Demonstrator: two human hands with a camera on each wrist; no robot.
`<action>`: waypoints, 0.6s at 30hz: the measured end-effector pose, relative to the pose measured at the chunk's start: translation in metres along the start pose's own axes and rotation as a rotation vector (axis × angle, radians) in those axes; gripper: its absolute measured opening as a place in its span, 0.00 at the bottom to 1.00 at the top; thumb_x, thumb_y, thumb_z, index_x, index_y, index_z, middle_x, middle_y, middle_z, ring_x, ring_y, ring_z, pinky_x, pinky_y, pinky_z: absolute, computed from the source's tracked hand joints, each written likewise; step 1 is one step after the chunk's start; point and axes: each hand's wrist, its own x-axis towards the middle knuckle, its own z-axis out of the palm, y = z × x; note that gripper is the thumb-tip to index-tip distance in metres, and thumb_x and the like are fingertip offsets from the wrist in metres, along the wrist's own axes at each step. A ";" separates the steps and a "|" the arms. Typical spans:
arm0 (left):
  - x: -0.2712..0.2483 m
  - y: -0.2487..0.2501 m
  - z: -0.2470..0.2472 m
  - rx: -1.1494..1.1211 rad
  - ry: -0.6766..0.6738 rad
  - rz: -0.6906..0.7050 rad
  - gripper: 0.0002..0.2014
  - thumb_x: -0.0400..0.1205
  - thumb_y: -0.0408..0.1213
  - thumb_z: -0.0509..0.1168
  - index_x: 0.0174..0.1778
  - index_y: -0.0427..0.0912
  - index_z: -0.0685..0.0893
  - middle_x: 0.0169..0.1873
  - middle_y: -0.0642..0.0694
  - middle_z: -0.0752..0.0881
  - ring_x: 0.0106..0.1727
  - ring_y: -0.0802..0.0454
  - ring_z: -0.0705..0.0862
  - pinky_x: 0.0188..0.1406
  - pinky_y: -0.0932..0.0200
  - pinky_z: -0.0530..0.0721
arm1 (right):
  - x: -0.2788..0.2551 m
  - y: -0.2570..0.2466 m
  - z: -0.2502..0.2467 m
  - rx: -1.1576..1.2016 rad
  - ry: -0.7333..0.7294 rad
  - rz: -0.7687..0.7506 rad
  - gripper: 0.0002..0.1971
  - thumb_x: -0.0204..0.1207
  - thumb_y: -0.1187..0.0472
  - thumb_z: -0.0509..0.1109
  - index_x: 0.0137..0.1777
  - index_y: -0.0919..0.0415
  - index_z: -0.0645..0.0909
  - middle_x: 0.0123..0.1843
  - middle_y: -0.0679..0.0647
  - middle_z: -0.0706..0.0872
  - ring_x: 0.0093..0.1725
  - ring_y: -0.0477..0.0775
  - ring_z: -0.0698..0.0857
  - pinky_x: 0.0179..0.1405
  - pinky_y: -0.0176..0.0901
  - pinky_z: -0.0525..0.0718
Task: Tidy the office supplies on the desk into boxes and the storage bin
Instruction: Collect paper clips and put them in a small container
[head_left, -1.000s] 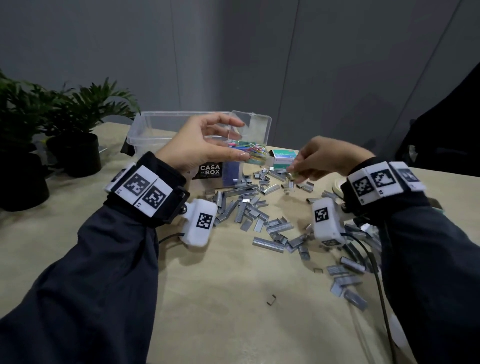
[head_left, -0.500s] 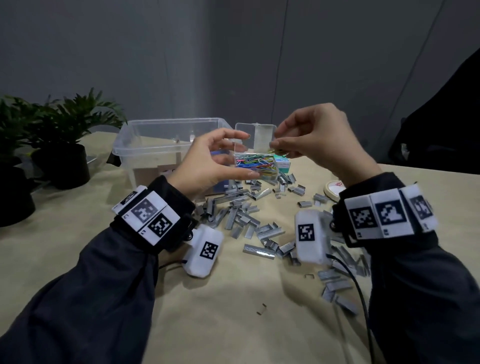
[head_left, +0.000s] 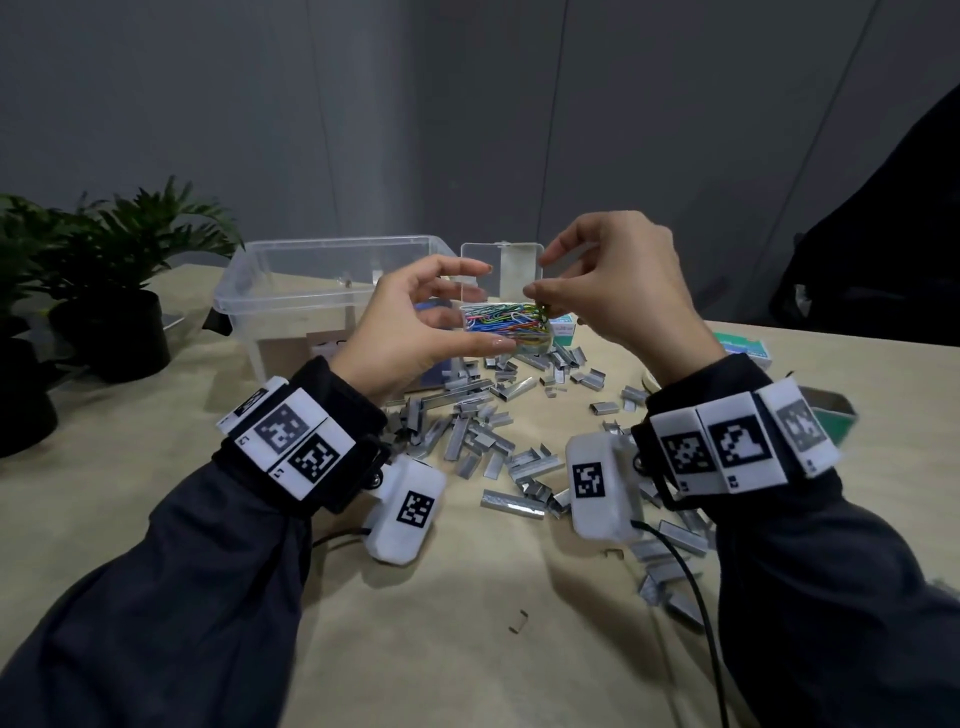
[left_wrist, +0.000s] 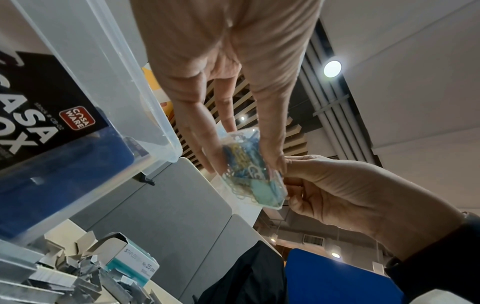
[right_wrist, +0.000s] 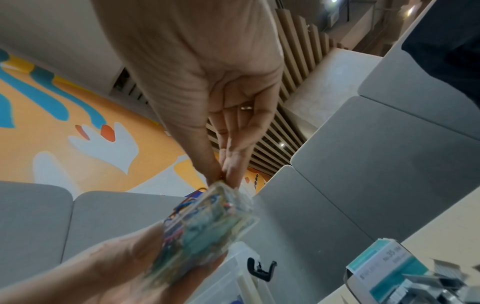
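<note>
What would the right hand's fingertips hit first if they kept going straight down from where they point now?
The coloured paper clips heaped in the small clear box that the left hand holds. The right hand pinches just above its open top; the exact gap is unclear.

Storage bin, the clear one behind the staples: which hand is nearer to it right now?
Left. The left hand holds the paper clip box directly in front of the storage bin, overlapping its near wall in the head view; the right hand pinches at the box's far side.

One clear storage bin (head_left: 291, 291), two potted plants (head_left: 130, 291) left of it, two teal staple boxes (head_left: 740, 347) right of it, one paperclip case (head_left: 506, 325), staple strips (head_left: 511, 504) beyond counting.
</note>
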 end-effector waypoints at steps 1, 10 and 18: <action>0.000 0.000 0.000 -0.003 0.000 0.000 0.35 0.60 0.30 0.82 0.65 0.40 0.81 0.59 0.40 0.84 0.49 0.49 0.91 0.46 0.61 0.88 | 0.000 0.000 0.000 0.002 0.000 0.013 0.12 0.65 0.51 0.85 0.42 0.49 0.85 0.37 0.49 0.90 0.41 0.51 0.91 0.44 0.56 0.90; -0.001 0.002 0.000 -0.016 -0.008 -0.006 0.36 0.59 0.32 0.81 0.66 0.40 0.80 0.60 0.39 0.85 0.50 0.48 0.91 0.46 0.60 0.88 | 0.002 0.004 -0.006 0.031 0.008 0.077 0.09 0.67 0.52 0.83 0.40 0.50 0.84 0.28 0.46 0.90 0.36 0.45 0.91 0.47 0.57 0.90; -0.002 0.002 0.001 -0.027 -0.024 -0.023 0.35 0.61 0.29 0.80 0.66 0.40 0.80 0.60 0.41 0.85 0.51 0.48 0.91 0.47 0.60 0.88 | -0.004 -0.006 -0.022 0.129 -0.161 0.080 0.10 0.69 0.60 0.83 0.45 0.59 0.86 0.35 0.53 0.91 0.31 0.43 0.91 0.24 0.28 0.81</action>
